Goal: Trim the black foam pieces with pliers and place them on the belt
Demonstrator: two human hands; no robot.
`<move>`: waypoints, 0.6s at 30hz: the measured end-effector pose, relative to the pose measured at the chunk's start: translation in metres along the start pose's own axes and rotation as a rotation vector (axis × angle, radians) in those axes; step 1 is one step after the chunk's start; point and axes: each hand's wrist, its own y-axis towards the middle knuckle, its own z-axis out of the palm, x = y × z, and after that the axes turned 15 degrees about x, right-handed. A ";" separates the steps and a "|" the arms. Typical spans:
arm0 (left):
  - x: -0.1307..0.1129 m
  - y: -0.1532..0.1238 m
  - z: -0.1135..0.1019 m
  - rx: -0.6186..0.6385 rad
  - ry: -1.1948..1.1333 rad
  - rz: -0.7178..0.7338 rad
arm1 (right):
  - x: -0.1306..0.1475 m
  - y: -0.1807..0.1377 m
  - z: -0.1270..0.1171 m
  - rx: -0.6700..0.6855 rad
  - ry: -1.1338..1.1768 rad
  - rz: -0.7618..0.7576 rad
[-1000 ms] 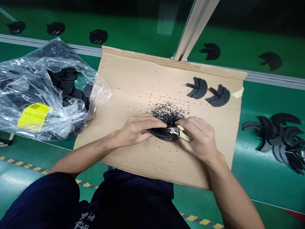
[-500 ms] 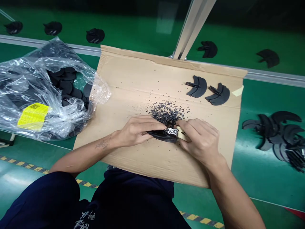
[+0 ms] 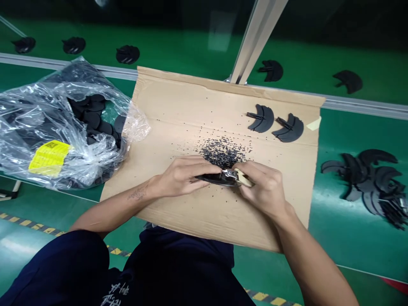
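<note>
My left hand (image 3: 186, 173) is closed on a curved black plastic part (image 3: 219, 180), held low over the cardboard. In my right hand (image 3: 266, 185) are small cutting pliers with pale cream handles (image 3: 244, 177). Their metal head (image 3: 228, 173) meets the part close to my left thumb tip; the jaws' exact bite is too small to make out. A heap of tiny black clippings (image 3: 222, 152) lies on the cardboard just beyond my hands. Two more curved black parts with thin stems (image 3: 261, 118) rest at the sheet's far right.
The cardboard sheet (image 3: 172, 102) covers the green table. At left lies a clear plastic bag (image 3: 28, 106) of flat black pieces with a yellow label (image 3: 49, 158). A pile of curved black parts (image 3: 366, 174) sits at right. A metal post (image 3: 251, 42) rises behind the cardboard.
My right hand has turned slightly and drawn a little inward with the pliers. My left hand keeps its hold on the black part. The view has shifted slightly.
</note>
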 end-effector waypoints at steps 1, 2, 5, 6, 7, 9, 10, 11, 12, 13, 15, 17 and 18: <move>0.000 0.000 0.000 0.004 0.005 -0.014 | -0.002 0.000 0.000 -0.009 -0.032 0.020; 0.000 0.000 -0.001 0.012 0.012 -0.033 | -0.004 0.001 0.001 -0.018 -0.093 0.039; -0.001 0.001 0.001 0.050 0.032 -0.128 | -0.008 0.002 0.002 -0.022 -0.292 0.054; -0.001 0.001 0.003 0.058 0.025 -0.158 | -0.008 0.002 0.002 -0.023 -0.323 0.048; -0.002 0.001 0.004 0.061 0.006 -0.181 | -0.009 0.002 0.002 -0.030 -0.329 0.044; -0.003 0.003 0.006 0.029 -0.066 -0.220 | -0.011 0.002 0.001 -0.054 -0.299 0.058; -0.003 0.003 0.005 -0.004 -0.111 -0.242 | -0.012 0.002 0.000 -0.071 -0.279 0.076; -0.002 0.004 0.002 -0.042 -0.152 -0.271 | -0.014 0.001 -0.001 -0.088 -0.264 0.097; 0.001 0.006 -0.002 -0.081 -0.180 -0.312 | -0.016 0.001 -0.002 -0.099 -0.257 0.121; 0.005 0.008 -0.010 -0.118 -0.185 -0.360 | -0.018 0.001 -0.003 -0.100 -0.255 0.146; 0.019 0.017 -0.033 -0.175 -0.103 -0.457 | -0.020 0.000 -0.005 -0.073 -0.251 0.188; 0.040 0.034 -0.065 -0.194 0.091 -0.525 | -0.019 0.000 -0.005 -0.022 -0.235 0.214; 0.053 0.044 -0.082 -0.176 0.210 -0.545 | -0.017 -0.001 -0.004 0.005 -0.227 0.222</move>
